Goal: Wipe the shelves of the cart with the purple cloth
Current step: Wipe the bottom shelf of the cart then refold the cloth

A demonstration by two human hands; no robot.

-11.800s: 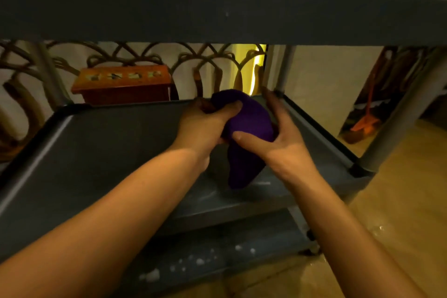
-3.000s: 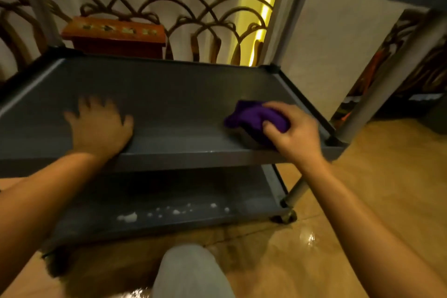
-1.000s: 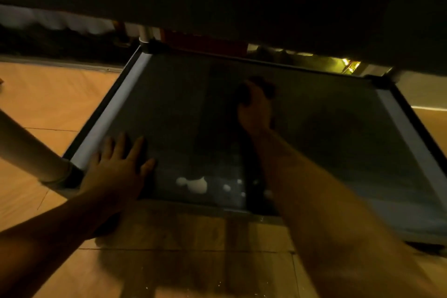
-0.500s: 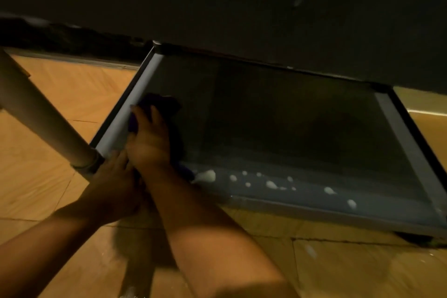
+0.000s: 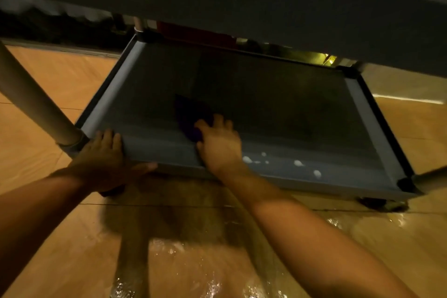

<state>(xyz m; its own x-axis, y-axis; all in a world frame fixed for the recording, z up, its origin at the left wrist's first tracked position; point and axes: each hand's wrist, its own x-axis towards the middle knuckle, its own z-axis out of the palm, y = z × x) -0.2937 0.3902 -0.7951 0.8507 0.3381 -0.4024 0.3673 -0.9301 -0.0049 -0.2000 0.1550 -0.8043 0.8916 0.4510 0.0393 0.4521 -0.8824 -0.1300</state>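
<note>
Head view, looking down beneath an upper shelf (image 5: 242, 7) of the cart onto its bottom shelf (image 5: 278, 109). The purple cloth (image 5: 189, 116) lies flat on the floor of the bottom shelf, left of centre and close to the near rim (image 5: 169, 152). The right hand (image 5: 219, 145) reaches over that rim and presses on the cloth's near right part: the fingers (image 5: 217, 121) lie extended and slightly spread over its right edge, with the thumb along its near edge. Most of the cloth shows beyond and to the left of the fingertips; the part beneath the palm is hidden. The fingers look laid upon the cloth, not curled round it.

The left hand (image 5: 106, 159) grips the near left corner of the bottom shelf, beside the pale upright post (image 5: 31, 104). Its fingers (image 5: 107, 135) lie together over the top of the rim, and the thumb runs along the rim's outer face.

White foam spots (image 5: 298, 163) sit on the shelf floor along the near rim, to the right of the right hand and apart from the cloth. A caster (image 5: 377, 202) shows under the near right corner. The wooden floor (image 5: 60, 249) in the foreground is wet and glistening.

No brand, label or legible writing shows on the cart or the cloth; the scene is dim.
</note>
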